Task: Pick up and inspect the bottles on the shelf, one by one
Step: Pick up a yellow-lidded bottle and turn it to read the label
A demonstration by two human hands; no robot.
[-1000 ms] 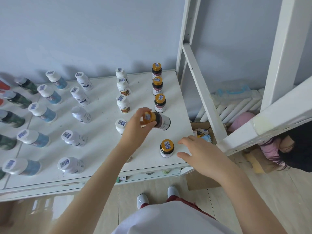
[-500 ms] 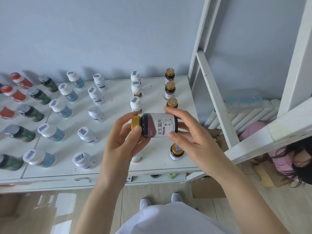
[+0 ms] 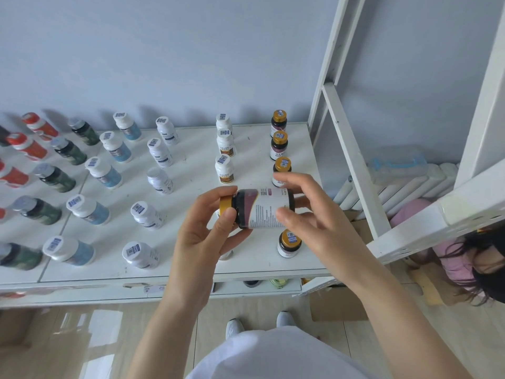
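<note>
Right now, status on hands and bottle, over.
Left hand grips the cap end, right hand pinches the label end. Dark gold-capped bottle held sideways above shelf. No obstruction seen.

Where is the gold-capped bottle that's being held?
In the head view, near centre, the gold-capped bottle lies sideways above the shelf's front right, left hand at its cap, right hand at its base.

glossy dark bottle [image 3: 247,207] with matt paper label, shiny gold cap; smooth white shelf [image 3: 191,258].
</note>
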